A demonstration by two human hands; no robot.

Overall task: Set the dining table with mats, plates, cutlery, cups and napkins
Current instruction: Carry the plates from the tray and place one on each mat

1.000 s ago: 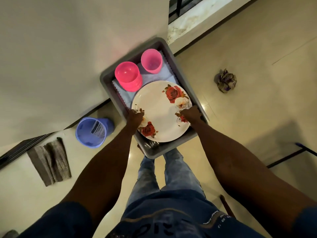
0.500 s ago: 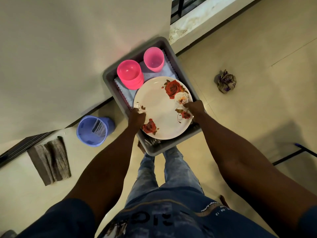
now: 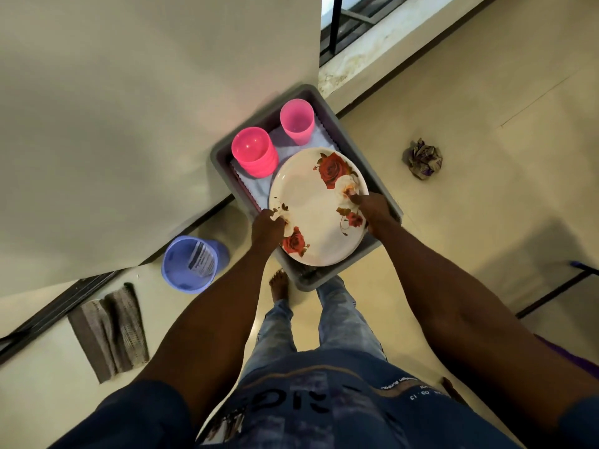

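From overhead, the left hand [image 3: 266,225] and right hand [image 3: 372,211] each grip the grey tray [image 3: 387,202] at opposite sides, thumbs pressing on the rose-patterned plate [image 3: 316,209] lying inside, beside two pink cups [image 3: 255,152] (one stacked) on a pale cloth [image 3: 259,186].

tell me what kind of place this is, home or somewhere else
Most likely a room in a home. The person stands barefoot on a tiled floor beside a plain wall, with a barred window above, and a small blue bin and a folded floor cloth by the wall.
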